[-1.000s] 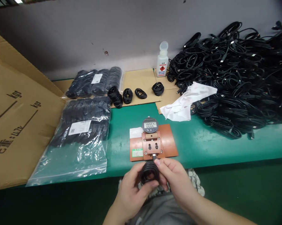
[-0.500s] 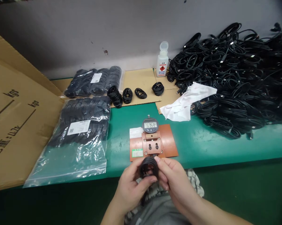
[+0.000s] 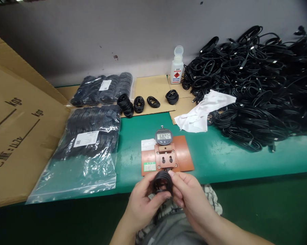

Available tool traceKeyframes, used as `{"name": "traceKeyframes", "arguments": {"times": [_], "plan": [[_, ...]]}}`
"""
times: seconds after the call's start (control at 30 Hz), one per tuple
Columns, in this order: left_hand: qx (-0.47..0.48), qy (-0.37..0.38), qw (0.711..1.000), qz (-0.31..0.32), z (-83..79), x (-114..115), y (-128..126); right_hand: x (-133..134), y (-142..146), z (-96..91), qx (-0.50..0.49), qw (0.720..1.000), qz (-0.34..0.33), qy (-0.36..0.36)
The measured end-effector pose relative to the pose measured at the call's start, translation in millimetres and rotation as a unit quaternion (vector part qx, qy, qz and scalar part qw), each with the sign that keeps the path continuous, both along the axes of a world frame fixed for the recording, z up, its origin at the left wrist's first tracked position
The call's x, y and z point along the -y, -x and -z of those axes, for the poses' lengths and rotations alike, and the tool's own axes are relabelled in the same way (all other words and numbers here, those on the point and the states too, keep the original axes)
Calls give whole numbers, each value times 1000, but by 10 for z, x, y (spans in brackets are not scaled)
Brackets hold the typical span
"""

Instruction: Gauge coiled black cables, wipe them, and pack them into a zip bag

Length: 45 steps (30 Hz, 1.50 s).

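A coiled black cable is held at the table's front edge. My left hand is closed round the coil, its thumb along the lower side. My right hand pinches the cable's end at the coil's right side, against the front of a reddish-brown gauge fixture. What exactly sits between the right fingertips is partly hidden. On the fixture's far side stands a round digital dial indicator, its display reading about 6.807.
Clear bags of coiled cables lie left beside a large cardboard box. Several cable coils rest on cardboard at the back. A white bottle, a white cloth and a big pile of black cables occupy the right.
The indicator's reading has gone from about 6.763 to about 6.807. Both hands and the cable have stayed nearly still.
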State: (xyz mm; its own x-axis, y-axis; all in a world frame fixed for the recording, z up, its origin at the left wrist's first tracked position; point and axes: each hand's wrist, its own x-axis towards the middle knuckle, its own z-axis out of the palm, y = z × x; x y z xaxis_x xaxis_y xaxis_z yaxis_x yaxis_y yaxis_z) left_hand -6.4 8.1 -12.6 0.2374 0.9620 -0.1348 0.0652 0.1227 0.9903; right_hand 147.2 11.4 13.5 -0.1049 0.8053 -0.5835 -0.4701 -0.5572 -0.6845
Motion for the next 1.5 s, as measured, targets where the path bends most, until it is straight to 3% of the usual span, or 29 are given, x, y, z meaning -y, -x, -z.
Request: {"name": "traceKeyframes", "arguments": {"times": [1.5], "plan": [[8, 9, 1000, 8, -25, 4, -10, 0, -7, -5, 4, 1000, -3, 4]]}}
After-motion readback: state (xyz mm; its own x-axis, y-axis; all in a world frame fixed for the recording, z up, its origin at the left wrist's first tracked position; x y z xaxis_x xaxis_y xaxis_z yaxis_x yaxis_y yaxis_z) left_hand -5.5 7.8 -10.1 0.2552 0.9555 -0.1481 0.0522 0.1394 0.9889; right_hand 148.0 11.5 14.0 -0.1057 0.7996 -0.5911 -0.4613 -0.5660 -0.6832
